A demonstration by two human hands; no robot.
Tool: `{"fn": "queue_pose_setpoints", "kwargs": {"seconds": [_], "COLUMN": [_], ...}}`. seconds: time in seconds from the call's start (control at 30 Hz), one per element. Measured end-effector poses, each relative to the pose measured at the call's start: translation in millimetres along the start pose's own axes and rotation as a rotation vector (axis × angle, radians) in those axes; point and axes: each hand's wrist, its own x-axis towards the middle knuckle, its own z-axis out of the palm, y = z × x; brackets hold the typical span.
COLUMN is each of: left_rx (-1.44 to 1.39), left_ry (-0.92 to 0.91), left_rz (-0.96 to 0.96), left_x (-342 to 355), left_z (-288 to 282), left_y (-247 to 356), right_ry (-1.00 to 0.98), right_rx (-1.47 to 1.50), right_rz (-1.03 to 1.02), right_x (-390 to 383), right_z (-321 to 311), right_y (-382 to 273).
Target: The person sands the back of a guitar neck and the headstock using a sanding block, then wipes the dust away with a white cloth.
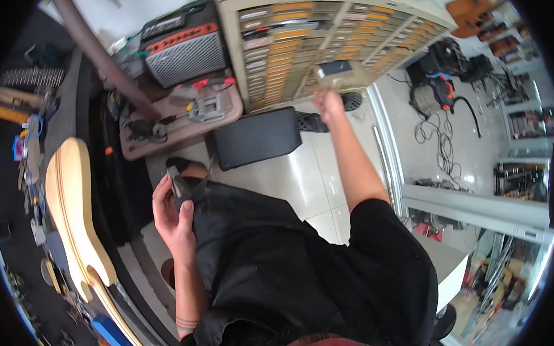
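My left hand (175, 215) is closed on a small grey and dark tool (179, 183), held low over the dark clothing at my front. My right hand (328, 106) stretches toward a beige small-drawer cabinet (240, 29), just below a pulled-out drawer (344, 79) with a flat dark object (335, 68) on it; its fingers are blurred, so their grip is unclear. A pale wooden guitar body with a long neck (67, 188) lies along the bench at my left.
A black amplifier (183, 57) and a brown board with tools (227, 112) stand beside the cabinet. A dark flat panel (254, 138) lies below. A brown post (91, 47) rises at left. Glass-fronted shelving (483, 275) and cables (442, 143) are at right.
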Motion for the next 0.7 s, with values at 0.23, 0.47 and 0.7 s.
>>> {"fn": "queue_pose_setpoints", "kwargs": {"seconds": [0.23, 0.47, 0.7], "left_rx": [-0.118, -0.257, -0.460], "left_ry": [0.088, 0.306, 0.537], "left_rz": [0.014, 0.004, 0.024], "left_x": [-18.9, -107.2, -202.1], "left_z": [-41.7, -95.7, -146.9], "left_y": [26.9, 61.7, 77.3], "right_ry": [-0.612, -1.487, -2.078], "right_rx": [-0.646, -0.591, -0.592], "right_rz": [-0.293, -1.243, -0.581], "right_x": [-136.5, -473.9, -574.2], "right_z": [97.1, 244.0, 283.0], "right_y": [-22.4, -36.0, -4.6]}}
